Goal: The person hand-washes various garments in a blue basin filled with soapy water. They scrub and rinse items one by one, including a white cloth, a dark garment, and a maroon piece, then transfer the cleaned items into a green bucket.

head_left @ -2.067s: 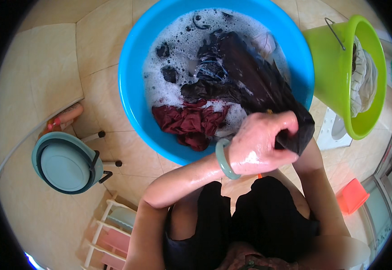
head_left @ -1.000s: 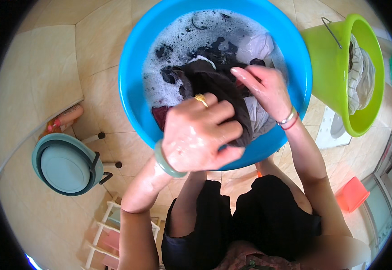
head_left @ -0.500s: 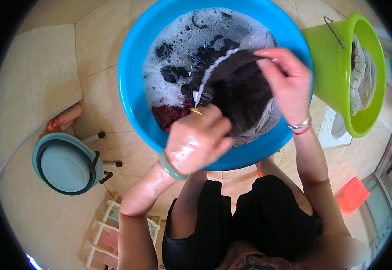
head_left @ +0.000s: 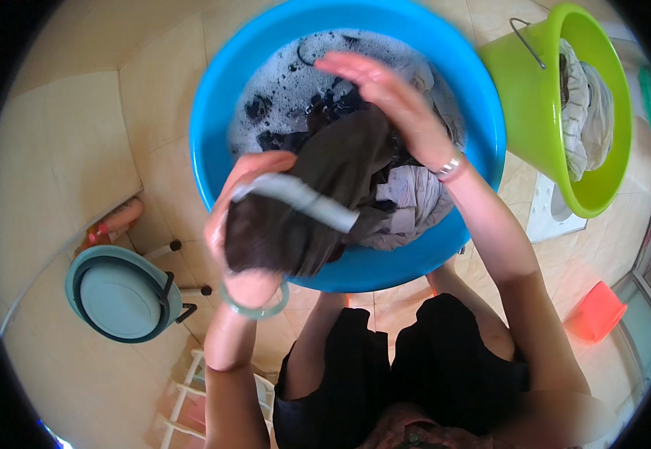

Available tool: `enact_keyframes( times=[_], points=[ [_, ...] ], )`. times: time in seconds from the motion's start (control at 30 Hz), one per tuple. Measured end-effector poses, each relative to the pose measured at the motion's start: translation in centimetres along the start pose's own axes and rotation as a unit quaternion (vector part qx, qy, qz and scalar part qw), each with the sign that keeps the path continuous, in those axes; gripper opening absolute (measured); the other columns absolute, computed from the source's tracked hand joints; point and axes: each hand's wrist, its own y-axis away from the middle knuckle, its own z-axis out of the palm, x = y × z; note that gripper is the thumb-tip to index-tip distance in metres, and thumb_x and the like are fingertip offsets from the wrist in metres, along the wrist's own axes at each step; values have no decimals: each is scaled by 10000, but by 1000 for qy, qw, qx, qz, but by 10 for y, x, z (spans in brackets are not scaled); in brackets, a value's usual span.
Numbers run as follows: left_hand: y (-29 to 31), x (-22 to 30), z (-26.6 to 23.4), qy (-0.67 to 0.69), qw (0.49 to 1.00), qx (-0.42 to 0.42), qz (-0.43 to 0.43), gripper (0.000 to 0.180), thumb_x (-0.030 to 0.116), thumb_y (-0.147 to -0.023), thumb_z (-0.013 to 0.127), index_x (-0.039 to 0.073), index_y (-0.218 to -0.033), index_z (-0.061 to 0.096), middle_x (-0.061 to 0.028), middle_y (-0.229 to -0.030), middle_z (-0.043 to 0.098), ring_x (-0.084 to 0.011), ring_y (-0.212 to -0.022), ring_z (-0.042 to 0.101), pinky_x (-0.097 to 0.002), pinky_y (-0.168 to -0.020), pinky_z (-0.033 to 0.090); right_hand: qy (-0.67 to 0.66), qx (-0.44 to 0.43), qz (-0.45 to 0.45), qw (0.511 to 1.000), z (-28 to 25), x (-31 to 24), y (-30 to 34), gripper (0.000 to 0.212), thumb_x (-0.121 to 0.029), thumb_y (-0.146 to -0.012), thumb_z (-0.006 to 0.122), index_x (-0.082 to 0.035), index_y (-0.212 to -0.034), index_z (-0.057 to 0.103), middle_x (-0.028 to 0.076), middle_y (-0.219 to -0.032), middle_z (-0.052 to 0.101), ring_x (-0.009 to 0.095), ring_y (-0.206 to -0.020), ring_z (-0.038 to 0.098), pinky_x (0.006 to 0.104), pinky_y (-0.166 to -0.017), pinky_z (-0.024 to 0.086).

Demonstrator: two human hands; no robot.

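A wet dark brown garment (head_left: 333,168) with a white band (head_left: 303,198) hangs across my left hand (head_left: 237,178) at the near left rim of the blue basin (head_left: 200,127). That hand grips the cloth, which hides much of the palm and fingers. Above the basin my right hand (head_left: 396,101) is open, fingers stretched out, over the far end of the garment. Foamy water (head_left: 280,78) fills the basin, with dark cloth (head_left: 325,112) soaking in it. A pale grey garment (head_left: 408,198) lies at the basin's right side.
Right of the basin a tilted green bucket (head_left: 512,112) holds pale clothes (head_left: 595,112). At left are a grey-green folding basin (head_left: 120,299) and an orange bottle (head_left: 123,217). A white rack (head_left: 183,389) stands lower left; an orange container (head_left: 598,310) sits lower right.
My left hand has moved left with the dark garment, which is now draped over it. My right hand has let go of the cloth and swung left, fingers extended.
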Motion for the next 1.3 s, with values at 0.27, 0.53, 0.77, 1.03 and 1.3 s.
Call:
enact_keyframes(
  times=[0.27,0.53,0.77,1.03,1.3],
  points=[
    [-6,50,-29,-122,903,377,166,446,343,-1051,407,-6,-1245,605,-139,-1223,650,-272,-1133,624,-447,-1035,477,227,-180,258,922,-7,69,-1,892,-735,-933,315,65,-1132,653,232,-1081,675,321,-1075,620,362,-983,411],
    [-55,-33,-70,2,975,220,29,283,75,-901,626,-16,-1169,622,-85,-1164,643,-189,-1062,602,-340,-991,452,-136,209,205,947,-53,25,31,294,-186,-860,741,-26,-1086,643,22,-1022,662,88,-973,597,241,-885,453],
    [-72,-133,-50,-187,972,134,55,790,2,-805,728,63,-1477,319,-131,-1243,581,-249,-1125,582,-362,-992,449,420,195,82,882,-39,65,20,619,-148,-786,757,24,-1297,450,247,-1323,522,390,-1153,568,412,-974,477],
    [-94,-150,18,-615,768,-25,175,585,473,-872,659,433,-1423,467,-82,-1625,160,-380,-1489,125,-773,-1037,203,643,38,60,762,-9,99,5,647,-239,-839,717,-195,-1403,404,216,-1309,450,409,-1014,631,456,-760,572],
    [-120,-201,24,-678,719,-103,117,526,370,-969,501,378,-1481,382,-57,-1630,144,-327,-1497,117,-777,-1067,26,598,31,118,792,-45,173,4,516,-273,-918,602,-57,-1359,443,268,-1278,514,414,-1046,613,528,-887,493]
  ],
)
